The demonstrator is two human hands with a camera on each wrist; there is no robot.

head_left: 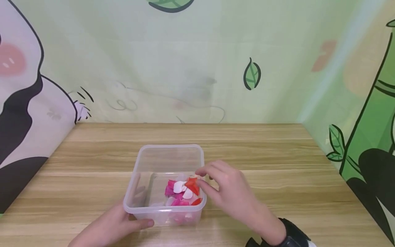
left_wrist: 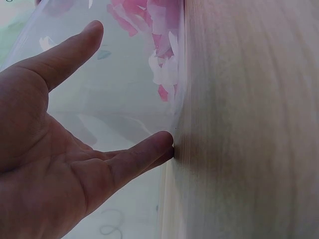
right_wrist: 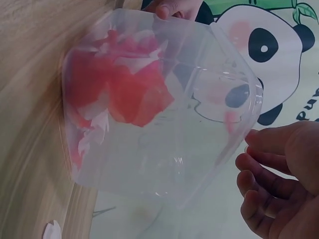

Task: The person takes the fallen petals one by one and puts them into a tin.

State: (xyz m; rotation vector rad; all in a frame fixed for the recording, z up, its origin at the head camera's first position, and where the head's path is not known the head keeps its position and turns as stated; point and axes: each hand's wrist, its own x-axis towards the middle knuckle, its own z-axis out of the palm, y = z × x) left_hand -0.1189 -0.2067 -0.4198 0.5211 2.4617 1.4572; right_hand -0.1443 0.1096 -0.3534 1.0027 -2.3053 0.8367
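A clear plastic container [head_left: 165,210] without a lid stands on the table. Pink, white and red pieces like flower petals [head_left: 179,193] lie heaped in its right part. My left hand [head_left: 112,223] braces its near left corner, thumb along the front wall, fingers against the left side. In the left wrist view, that hand [left_wrist: 65,144] has thumb and fingers spread and fairly straight, fingertips at the wall low by the table. My right hand [head_left: 229,188] is at the right rim, fingers loosely bent. Its fingertips [right_wrist: 254,137] are right at the rim, with no petal visible between them.
The wood-grain table [head_left: 265,147] runs back to a cloth backdrop [head_left: 148,68] printed with leaves, bamboo and pandas. One pale petal [right_wrist: 52,230] lies on the table outside the container. A black band [head_left: 293,236] is on the right wrist.
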